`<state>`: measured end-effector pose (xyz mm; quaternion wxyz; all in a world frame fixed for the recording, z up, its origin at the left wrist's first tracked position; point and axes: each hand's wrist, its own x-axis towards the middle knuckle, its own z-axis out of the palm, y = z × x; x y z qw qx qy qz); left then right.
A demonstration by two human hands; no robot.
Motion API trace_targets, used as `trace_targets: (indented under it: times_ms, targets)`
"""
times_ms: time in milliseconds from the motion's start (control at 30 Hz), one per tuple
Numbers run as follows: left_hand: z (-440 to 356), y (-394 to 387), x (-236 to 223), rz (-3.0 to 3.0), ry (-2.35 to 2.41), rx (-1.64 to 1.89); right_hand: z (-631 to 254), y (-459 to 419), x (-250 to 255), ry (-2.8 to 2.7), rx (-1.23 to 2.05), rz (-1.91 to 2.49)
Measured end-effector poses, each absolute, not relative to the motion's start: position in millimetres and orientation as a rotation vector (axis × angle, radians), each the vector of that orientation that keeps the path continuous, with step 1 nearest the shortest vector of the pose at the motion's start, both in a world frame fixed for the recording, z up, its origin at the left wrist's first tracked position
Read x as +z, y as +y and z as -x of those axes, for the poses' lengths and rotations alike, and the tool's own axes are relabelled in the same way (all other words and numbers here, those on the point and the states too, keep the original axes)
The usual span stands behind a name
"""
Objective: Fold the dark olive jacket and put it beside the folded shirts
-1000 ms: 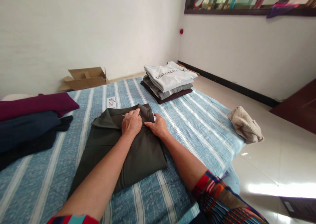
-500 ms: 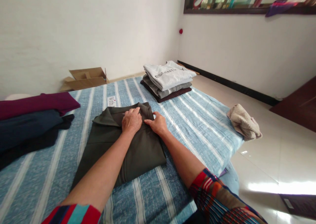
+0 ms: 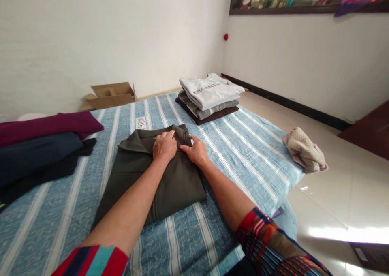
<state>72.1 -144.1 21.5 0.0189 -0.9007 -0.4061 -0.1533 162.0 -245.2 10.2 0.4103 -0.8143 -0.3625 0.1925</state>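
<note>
A dark olive-green collared shirt [image 3: 179, 187], its sides folded inward, lies flat on the bed with its collar away from me. My left hand [image 3: 165, 147] is at the collar opening, its bent fingers gripping the fabric there; its thumb is hidden. At the right edge of the collar, my right hand [image 3: 196, 150] pinches the cloth between thumb and fingers, the thumb on top. Both forearms reach across the shirt, covering part of its front.
Folded clothes with a light grey printed shirt [image 3: 212, 90] on top are stacked at the far side. Maroon, navy and black garments [image 3: 39, 146] lie left on the striped bed [image 3: 243, 158]. A beige cloth [image 3: 304, 150] hangs over the right edge; a cardboard box [image 3: 111, 99] stands behind.
The whole view has shifted slightly, so things appear a little further right. Both hands keep their hold at the collar, and the shirt looks practically the same.
</note>
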Motion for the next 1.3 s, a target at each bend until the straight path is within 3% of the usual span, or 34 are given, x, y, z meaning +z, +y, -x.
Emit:
trace_targets:
  times_ms: [1300]
  targets:
    - [-60.1,-151.6,17.2,2.86,-1.373,-0.548,-153.1,-248.6,-3.2,-1.111,0.324,2.077]
